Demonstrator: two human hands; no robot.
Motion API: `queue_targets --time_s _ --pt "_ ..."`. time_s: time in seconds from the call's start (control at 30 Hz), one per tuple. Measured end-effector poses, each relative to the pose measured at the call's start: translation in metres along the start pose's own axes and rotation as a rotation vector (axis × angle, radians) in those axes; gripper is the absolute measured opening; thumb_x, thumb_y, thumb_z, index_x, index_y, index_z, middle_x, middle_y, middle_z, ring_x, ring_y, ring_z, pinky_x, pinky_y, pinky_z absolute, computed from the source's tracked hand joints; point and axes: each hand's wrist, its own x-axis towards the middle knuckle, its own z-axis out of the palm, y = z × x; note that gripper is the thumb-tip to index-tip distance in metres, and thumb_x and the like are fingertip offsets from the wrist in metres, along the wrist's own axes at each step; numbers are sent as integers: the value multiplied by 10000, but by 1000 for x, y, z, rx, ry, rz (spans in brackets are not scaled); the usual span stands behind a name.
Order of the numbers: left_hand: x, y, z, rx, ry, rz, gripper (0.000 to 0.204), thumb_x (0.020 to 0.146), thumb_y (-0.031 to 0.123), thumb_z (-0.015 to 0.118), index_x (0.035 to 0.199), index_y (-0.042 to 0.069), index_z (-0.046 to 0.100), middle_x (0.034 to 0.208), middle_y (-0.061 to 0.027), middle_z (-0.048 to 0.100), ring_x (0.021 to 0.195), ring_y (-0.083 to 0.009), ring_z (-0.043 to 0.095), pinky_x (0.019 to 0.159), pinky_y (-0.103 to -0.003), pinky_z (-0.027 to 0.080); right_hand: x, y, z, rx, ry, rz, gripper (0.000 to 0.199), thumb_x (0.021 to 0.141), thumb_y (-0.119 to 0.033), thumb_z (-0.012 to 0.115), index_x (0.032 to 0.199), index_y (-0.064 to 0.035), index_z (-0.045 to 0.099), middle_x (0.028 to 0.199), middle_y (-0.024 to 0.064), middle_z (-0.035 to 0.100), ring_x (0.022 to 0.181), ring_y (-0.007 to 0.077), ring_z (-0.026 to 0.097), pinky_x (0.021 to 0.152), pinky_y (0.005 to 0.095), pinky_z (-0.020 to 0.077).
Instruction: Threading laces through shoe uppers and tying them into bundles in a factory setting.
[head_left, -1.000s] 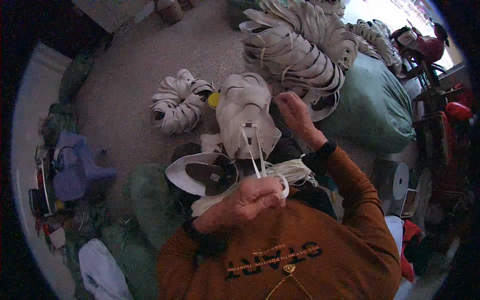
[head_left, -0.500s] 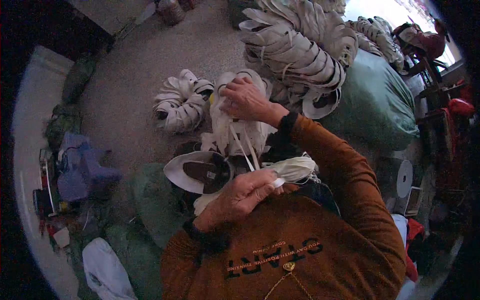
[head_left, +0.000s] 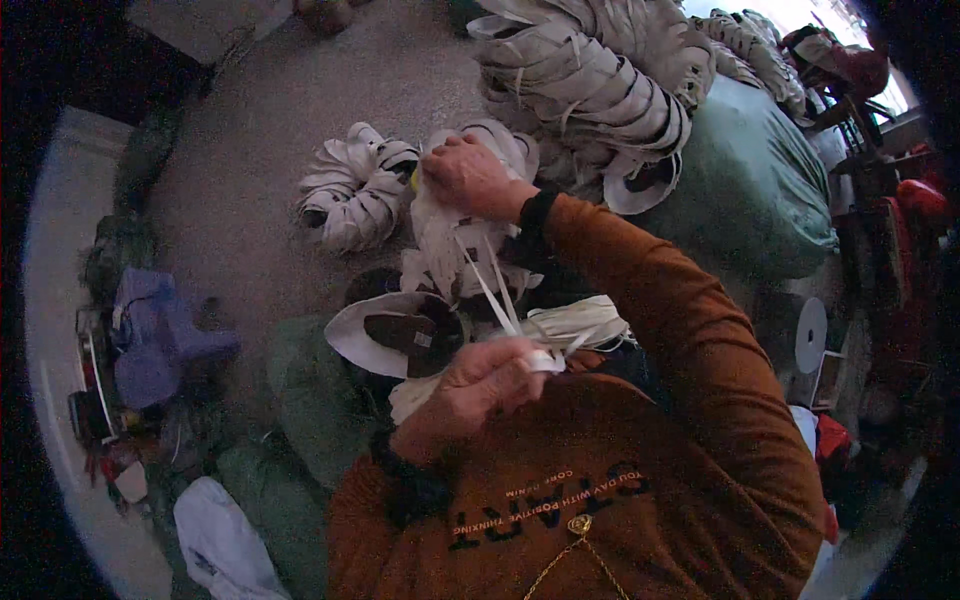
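My left hand (head_left: 472, 388) is closed on white laces (head_left: 490, 285) close to my chest. Two strands run taut from it up to a stack of white shoe uppers (head_left: 440, 235) in front of me. On top of that stack lies my right hand (head_left: 475, 178), its fingers curled down and their tips hidden. A bit of yellow (head_left: 414, 180) shows beside those fingers. To the right of my left hand rests a hank of pale laces (head_left: 580, 320). A single white shoe upper with a dark inside (head_left: 375, 335) sits just left of it.
A ring of white uppers (head_left: 355, 190) lies on the carpet. Large coils of uppers (head_left: 590, 90) are heaped at the far right, by a full green sack (head_left: 765, 180). A purple plastic stool (head_left: 155, 340) and a white bag (head_left: 220, 540) are at left.
My right hand has shifted slightly left over the stack. My left hand has moved a little left, and the loose lace end beside it now sticks out differently.
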Motion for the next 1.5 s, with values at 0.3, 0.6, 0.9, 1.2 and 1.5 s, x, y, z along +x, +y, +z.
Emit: queue_targets --time_s 0.3,0.6,0.9,1.2,1.5 --pt "-13 9 -12 185 112 449 307 1024 235 413 930 -5 579 819 -101 626 731 -182 601 918 -415 467 -124 44 -65 993 281 477 235 983 -209 540 1024 14 601 934 21 606 871 99 527 780 253 446" --pt "-9 16 -9 519 142 565 209 986 195 490 914 38 607 899 -109 655 942 -282 626 1057 -542 342 -251 8 -52 990 34 693 132 966 -113 563 1022 1 599 944 12 626 877 85 546 777 251 466" --pt "-5 6 1 617 34 523 155 978 150 505 940 63 628 939 -96 662 1013 -285 610 1069 -537 327 -187 -61 -58 1431 -20 418 206 997 -110 516 1143 15 592 963 47 637 901 114 599 808 271 506" --pt "-7 13 -9 606 -66 699 97 916 96 567 986 60 625 988 -96 613 1043 -299 588 1066 -555 338 -144 -88 -71 1429 -5 723 203 998 -166 517 1107 -8 583 874 10 614 756 74 575 665 240 497" --pt "-2 13 -11 510 -17 856 86 875 68 598 949 22 596 939 -112 581 961 -323 574 1048 -485 382 -115 -110 -77 1852 -32 881 344 997 -246 523 1201 31 542 1039 115 658 865 173 641 797 324 540"
